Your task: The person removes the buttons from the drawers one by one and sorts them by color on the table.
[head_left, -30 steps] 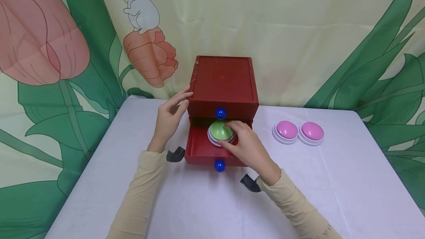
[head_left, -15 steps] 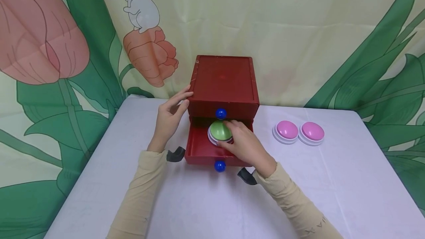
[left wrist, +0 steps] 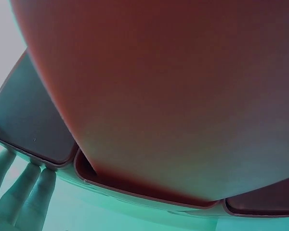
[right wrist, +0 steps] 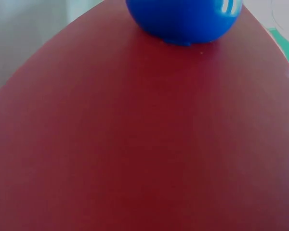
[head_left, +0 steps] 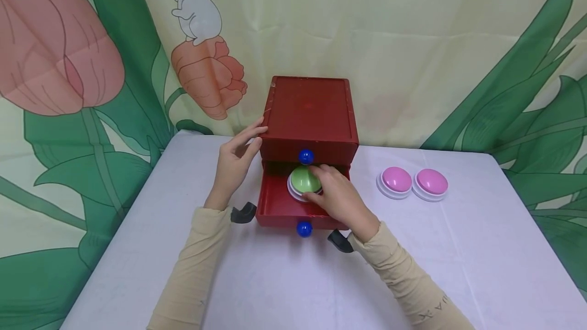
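Right hand (head_left: 341,198) is curved part-closed around the green-domed button (head_left: 303,180), which is gripped by thumb and fingers inside the drawer (head_left: 276,201) beneath; beyond, the red cabinet (head_left: 312,108) is touched by the left hand (head_left: 233,164), its fingers loosely extended.

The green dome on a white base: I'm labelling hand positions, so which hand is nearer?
Right. The right hand curls around the right edge of the green dome; the left hand is farther, at the left side of the red two-drawer box.
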`<state>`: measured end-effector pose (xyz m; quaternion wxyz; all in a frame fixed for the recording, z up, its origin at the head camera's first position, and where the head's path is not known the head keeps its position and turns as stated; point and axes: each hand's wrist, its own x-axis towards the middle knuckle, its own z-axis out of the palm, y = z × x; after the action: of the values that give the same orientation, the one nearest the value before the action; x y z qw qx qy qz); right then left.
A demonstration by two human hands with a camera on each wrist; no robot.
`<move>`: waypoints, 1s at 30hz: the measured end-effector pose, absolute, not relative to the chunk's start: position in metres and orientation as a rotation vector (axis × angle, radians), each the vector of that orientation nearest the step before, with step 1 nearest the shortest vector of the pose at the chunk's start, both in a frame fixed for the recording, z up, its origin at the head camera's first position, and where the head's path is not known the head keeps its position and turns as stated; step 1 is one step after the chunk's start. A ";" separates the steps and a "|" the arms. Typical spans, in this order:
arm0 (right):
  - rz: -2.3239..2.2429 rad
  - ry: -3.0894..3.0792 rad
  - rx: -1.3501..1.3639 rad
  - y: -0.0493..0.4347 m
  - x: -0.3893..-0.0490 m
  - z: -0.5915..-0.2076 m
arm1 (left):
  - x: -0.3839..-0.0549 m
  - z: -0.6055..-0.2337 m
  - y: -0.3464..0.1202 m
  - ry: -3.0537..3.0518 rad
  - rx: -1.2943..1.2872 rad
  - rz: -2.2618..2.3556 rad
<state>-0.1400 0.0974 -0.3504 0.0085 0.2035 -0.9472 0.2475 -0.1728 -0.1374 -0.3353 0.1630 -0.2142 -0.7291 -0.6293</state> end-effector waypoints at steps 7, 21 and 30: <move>0.818 -2.931 0.625 0.098 -0.140 -0.351 | -0.173 -0.335 -0.137 -2.080 -0.613 -1.791; 0.886 -2.838 0.639 0.101 -0.134 -0.350 | -0.172 -0.335 -0.136 -2.075 -0.614 -1.792; 0.966 -2.784 0.654 0.106 -0.127 -0.347 | -0.172 -0.335 -0.136 -2.082 -0.614 -1.786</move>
<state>-0.1270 0.1063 -0.3470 0.0613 0.2163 -0.9205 0.3195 -0.1723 -0.1363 -0.3350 0.1646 -0.2156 -0.7306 -0.6266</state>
